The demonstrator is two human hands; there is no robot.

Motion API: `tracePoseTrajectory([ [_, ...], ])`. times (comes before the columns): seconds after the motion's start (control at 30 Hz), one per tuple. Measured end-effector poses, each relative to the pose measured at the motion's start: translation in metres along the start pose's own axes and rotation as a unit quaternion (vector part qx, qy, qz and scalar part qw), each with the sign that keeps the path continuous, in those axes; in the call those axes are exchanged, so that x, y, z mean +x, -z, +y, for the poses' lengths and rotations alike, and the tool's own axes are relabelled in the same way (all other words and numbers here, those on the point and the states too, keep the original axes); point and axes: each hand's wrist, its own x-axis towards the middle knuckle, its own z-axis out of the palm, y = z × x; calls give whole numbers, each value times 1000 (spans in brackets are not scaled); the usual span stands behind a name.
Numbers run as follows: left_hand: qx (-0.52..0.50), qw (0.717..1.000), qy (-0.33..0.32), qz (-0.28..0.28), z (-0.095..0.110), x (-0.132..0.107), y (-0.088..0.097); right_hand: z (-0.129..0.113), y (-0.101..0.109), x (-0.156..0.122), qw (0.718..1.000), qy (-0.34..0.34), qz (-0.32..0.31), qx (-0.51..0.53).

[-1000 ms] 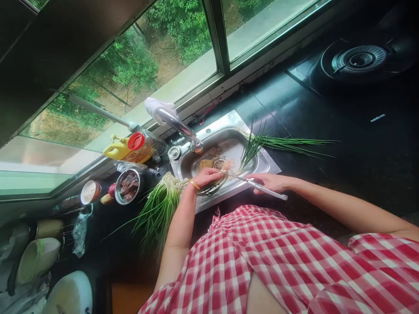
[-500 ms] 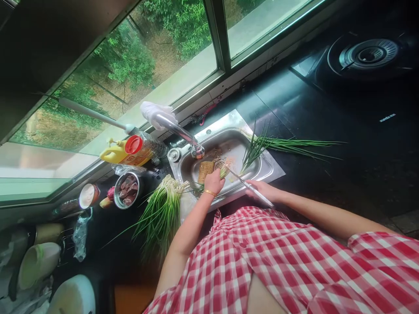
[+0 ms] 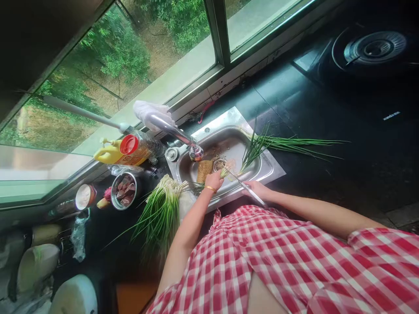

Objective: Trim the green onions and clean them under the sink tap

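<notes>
The left grip (image 3: 214, 179) was lying flat near the front rim of the sink (image 3: 276, 172); now it is a closed fist a little further over the basin, closed on the pale end of a scallion (image 3: 249, 151); the knife (image 3: 244, 186) has swung from almost level to a steeper slant, its tip close to the fist; the right grip (image 3: 258, 190) has come nearer to the body.

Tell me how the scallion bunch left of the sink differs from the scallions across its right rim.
The left bunch is thick, dense; the right scallions are few loose stalks. The left bunch lies on the counter, white ends toward the sink; the right scallions straddle its rim. Both are green.
</notes>
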Motion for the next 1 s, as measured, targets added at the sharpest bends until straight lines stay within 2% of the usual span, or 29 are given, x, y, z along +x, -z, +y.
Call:
tracePoseTrajectory([
  [0.2,-33,999,18,12,-12,13,-8,-11,7,11,999,-29,13,-38],
  [0.37,-95,995,1,27,-23,17,-18,-9,12,3,999,-35,-10,-32],
  [0.47,-184,982,-18,45,-22,10,-13,-6,15,-4,997,-71,-10,-8],
  [0.53,-278,957,-41,68,-20,-3,-1,-2,21,-7,996,-86,23,-23],
  [0.6,-383,914,-73,113,-19,-23,17,6,28,-10,993,-80,67,-58],
  [0.7,-515,825,-108,207,-22,-63,50,24,36,-12,988,-72,108,-80],
  [0.77,-574,759,-94,293,-33,-93,74,37,36,-13,987,-79,116,-79],
  [0.87,-597,672,-30,437,-68,-150,111,49,31,-13,987,-86,121,-58],
  [0.93,-573,645,31,505,-98,-197,134,50,26,-17,988,-94,122,-19],
  [1.0,-507,653,114,551,-130,-242,151,47,22,-21,986,-106,123,32],
])
